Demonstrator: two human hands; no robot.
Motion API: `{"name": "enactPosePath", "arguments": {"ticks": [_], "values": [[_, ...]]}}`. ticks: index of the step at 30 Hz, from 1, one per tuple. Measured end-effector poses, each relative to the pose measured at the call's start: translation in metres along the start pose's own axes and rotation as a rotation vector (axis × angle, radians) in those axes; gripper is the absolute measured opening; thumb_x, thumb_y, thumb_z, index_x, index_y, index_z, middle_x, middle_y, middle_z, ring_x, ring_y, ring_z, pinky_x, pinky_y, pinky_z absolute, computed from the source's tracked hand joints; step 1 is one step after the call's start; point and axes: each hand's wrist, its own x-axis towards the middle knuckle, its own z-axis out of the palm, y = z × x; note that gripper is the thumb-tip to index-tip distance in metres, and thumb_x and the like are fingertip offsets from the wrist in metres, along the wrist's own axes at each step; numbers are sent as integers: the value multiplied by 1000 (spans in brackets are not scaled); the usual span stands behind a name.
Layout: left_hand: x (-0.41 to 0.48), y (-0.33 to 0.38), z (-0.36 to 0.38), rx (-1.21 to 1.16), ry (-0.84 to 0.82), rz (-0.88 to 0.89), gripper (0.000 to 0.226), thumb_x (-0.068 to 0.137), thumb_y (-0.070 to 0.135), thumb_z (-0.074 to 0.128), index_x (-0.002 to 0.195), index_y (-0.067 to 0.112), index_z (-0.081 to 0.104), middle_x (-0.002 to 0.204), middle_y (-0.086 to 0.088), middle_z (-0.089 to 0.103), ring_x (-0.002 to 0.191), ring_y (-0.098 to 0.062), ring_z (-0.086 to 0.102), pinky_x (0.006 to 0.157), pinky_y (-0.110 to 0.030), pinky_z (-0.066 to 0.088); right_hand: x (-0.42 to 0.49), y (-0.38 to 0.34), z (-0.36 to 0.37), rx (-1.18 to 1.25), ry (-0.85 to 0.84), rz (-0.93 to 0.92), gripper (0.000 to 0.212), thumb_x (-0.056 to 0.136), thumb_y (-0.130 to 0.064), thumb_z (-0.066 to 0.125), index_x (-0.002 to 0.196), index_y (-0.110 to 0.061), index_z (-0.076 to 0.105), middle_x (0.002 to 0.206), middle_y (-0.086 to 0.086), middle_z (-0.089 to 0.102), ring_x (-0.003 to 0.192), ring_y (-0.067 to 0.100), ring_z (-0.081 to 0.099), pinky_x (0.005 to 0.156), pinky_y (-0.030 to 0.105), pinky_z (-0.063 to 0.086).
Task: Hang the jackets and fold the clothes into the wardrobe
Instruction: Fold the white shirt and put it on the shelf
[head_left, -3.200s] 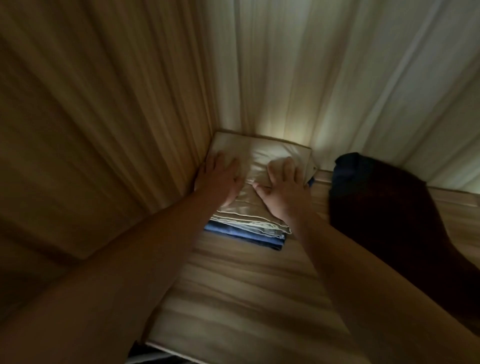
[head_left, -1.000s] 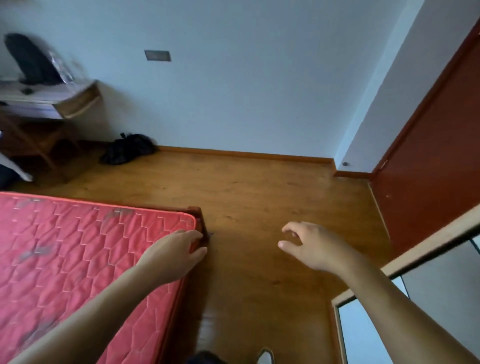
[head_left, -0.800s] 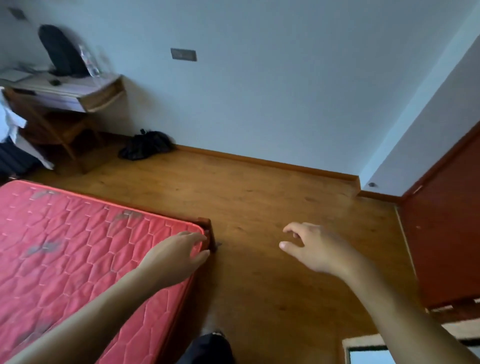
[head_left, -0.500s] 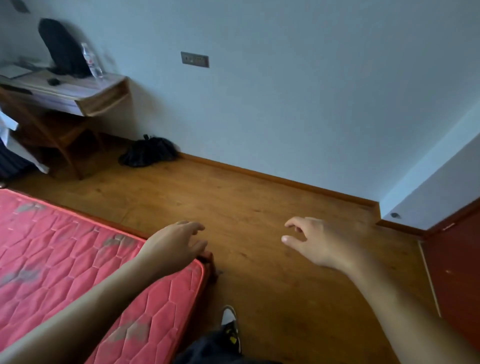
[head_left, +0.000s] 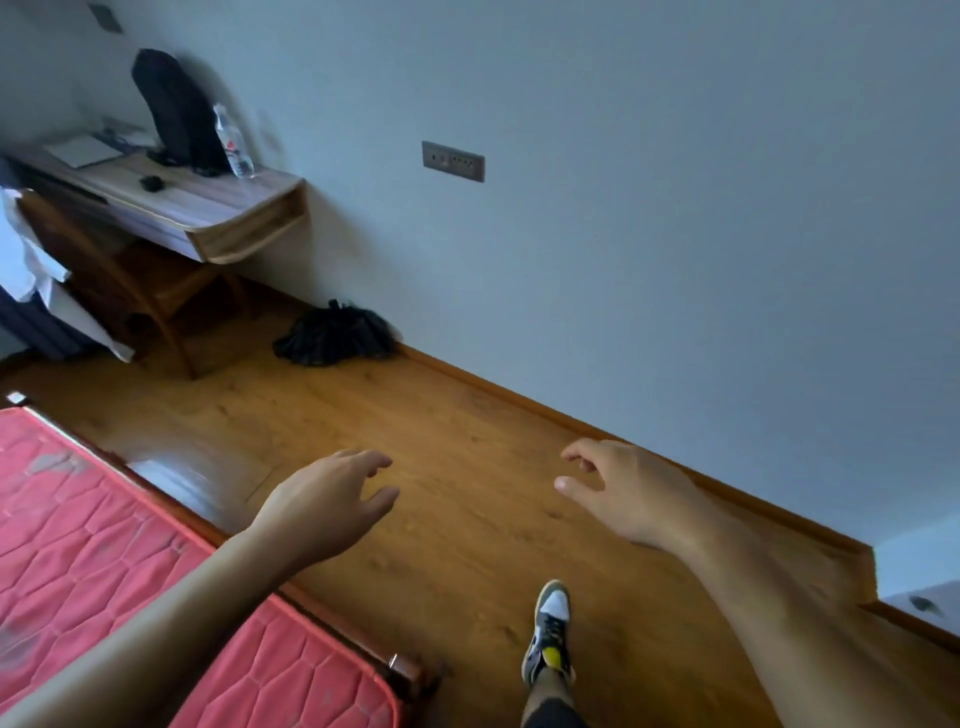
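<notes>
Left hand (head_left: 332, 499), right hand (head_left: 623, 493): both empty, fingers loosely spread. White garment (head_left: 23, 260) on chair (head_left: 171, 283): likely light, limp; take at collar or shoulders.

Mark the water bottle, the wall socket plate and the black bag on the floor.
water bottle (head_left: 234, 145), head view, middle of its body.
wall socket plate (head_left: 453, 161), head view, centre of the plate.
black bag (head_left: 335, 338), head view, middle of the heap.

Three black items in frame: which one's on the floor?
The crumpled black bundle at the baseboard, right of the desk. The tall black bag and the small black object both sit on the desk top.
</notes>
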Motion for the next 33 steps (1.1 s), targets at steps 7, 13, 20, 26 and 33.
{"name": "enactPosePath", "arguments": {"ticks": [7, 13, 20, 26, 33], "values": [[128, 2, -29, -116, 93, -224, 52, 97, 57, 51, 143, 34, 50, 133, 11, 58, 109, -5, 62, 90, -30, 56, 200, 2, -63, -99, -69, -252, 48, 99, -61, 46, 141, -39, 48, 137, -11, 58, 117, 10, 60, 95, 32, 53], [191, -21, -52, -214, 164, -472, 50, 94, 58, 49, 140, 38, 52, 132, 15, 60, 108, -5, 62, 90, -27, 52, 342, -42, -101, -170, -176, -484, 48, 99, -61, 45, 141, -38, 47, 133, -12, 58, 112, 9, 59, 91, 30, 51], [228, -93, -83, -271, 235, -701, 44, 95, 47, 55, 136, 30, 58, 122, 9, 61, 110, -11, 61, 92, -28, 48, 459, -145, -105, -201, -244, -700, 47, 99, -59, 47, 141, -38, 49, 136, -11, 59, 115, 10, 60, 93, 29, 53], [275, -209, -120, -312, 289, -795, 44, 97, 47, 55, 137, 28, 57, 124, 8, 61, 110, -12, 61, 87, -24, 45, 560, -271, -96, -204, -236, -806, 48, 100, -60, 47, 143, -38, 47, 142, -9, 57, 121, 13, 60, 96, 27, 52], [322, -341, -191, -312, 319, -842, 43, 97, 48, 54, 136, 30, 57, 122, 10, 60, 107, -11, 61, 83, -25, 46, 657, -419, -89, -183, -266, -873, 45, 100, -59, 48, 140, -39, 50, 134, -11, 60, 114, 10, 61, 89, 24, 52]]}}
